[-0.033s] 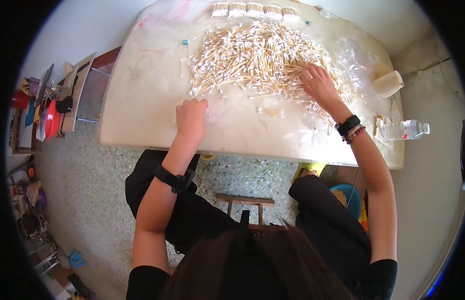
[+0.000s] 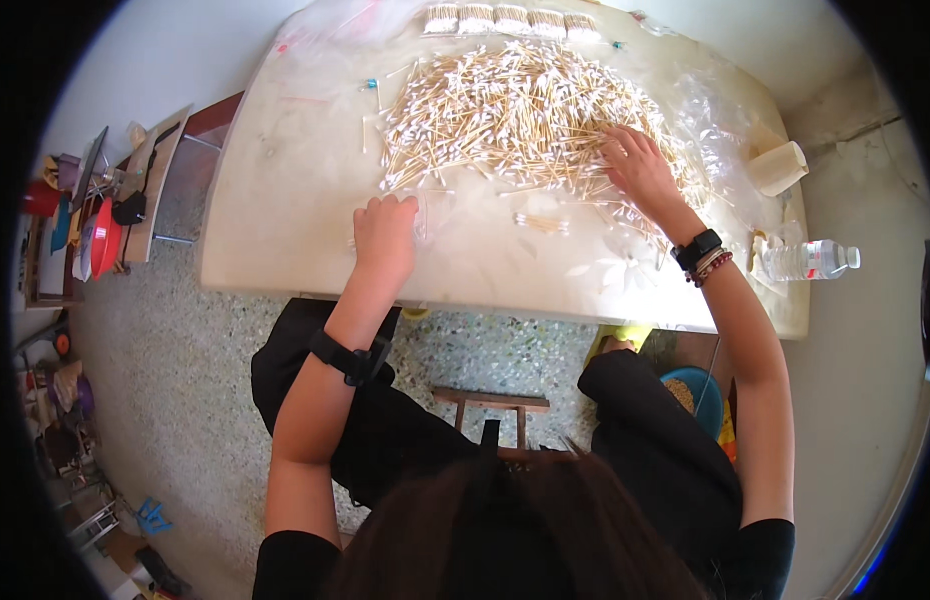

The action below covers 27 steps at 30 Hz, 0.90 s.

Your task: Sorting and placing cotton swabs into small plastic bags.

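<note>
A broad heap of cotton swabs (image 2: 505, 110), white-tipped with pale sticks, covers the upper middle of the table. At its right edge my right hand (image 2: 640, 170) touches the swabs, its fingers somewhat bent and spread apart. My left hand (image 2: 385, 232) rests left of the heap's near side with fingers curled in. Something clear, like thin plastic, shows beside its fingers, but what the hand holds is hidden. Between my hands a small group of swabs (image 2: 541, 224) lies side by side.
Several packs of swabs (image 2: 510, 20) line the far edge of the pale table (image 2: 285, 240). Crumpled clear plastic (image 2: 710, 125), a cream-coloured roll or cup (image 2: 778, 168) and a clear bottle (image 2: 810, 260) are at the right. A blue basin (image 2: 707, 392) stands below the table.
</note>
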Motion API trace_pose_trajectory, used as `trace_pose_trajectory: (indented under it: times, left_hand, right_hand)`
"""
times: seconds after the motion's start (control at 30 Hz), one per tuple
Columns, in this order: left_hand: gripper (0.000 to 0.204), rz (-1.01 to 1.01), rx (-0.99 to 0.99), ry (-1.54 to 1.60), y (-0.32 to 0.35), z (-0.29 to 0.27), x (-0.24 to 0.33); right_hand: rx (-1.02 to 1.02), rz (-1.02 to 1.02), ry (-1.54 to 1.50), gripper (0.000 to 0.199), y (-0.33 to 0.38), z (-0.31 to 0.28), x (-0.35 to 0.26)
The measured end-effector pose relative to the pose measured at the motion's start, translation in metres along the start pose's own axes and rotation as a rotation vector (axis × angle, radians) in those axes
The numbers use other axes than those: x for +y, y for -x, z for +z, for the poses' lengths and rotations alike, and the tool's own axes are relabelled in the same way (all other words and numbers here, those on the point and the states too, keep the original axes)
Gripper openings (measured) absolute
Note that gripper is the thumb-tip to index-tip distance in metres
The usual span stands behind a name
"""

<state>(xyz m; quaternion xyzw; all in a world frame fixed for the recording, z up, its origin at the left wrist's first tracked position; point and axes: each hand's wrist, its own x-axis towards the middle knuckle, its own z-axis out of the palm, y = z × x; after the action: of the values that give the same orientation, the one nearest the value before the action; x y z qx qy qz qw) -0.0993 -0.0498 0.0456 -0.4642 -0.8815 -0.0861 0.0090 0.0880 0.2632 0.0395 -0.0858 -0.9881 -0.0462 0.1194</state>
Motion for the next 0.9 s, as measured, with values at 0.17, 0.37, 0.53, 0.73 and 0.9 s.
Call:
trace_pose_trajectory:
  times: [0.17,0.37,0.53,0.73,0.9]
  left_hand:
    - [0.019,0.003,-0.034,-0.028,-0.002,-0.014,0.01]
    - [0.031,-0.015,-0.062,0.035,-0.003,-0.026,0.024]
    - [0.028,0.047,-0.043,0.077,-0.005,-0.023,0.037]
    - [0.026,0.085,-0.005,0.095,-0.005,-0.018,0.04]
    - [0.023,0.11,-0.006,0.103,-0.008,-0.014,0.045]
  right_hand:
    - [-0.023,0.042,0.007,0.029,-0.001,0.007,0.009]
    - [0.046,0.564,-0.558,0.036,-0.018,0.0,0.017]
    - [0.128,0.631,-0.763,0.037,-0.026,-0.003,0.032]
    - [0.276,0.766,-1.748,0.028,-0.036,-0.009,0.034]
    - [0.38,0.875,-1.96,0.03,-0.024,-0.009,0.055]
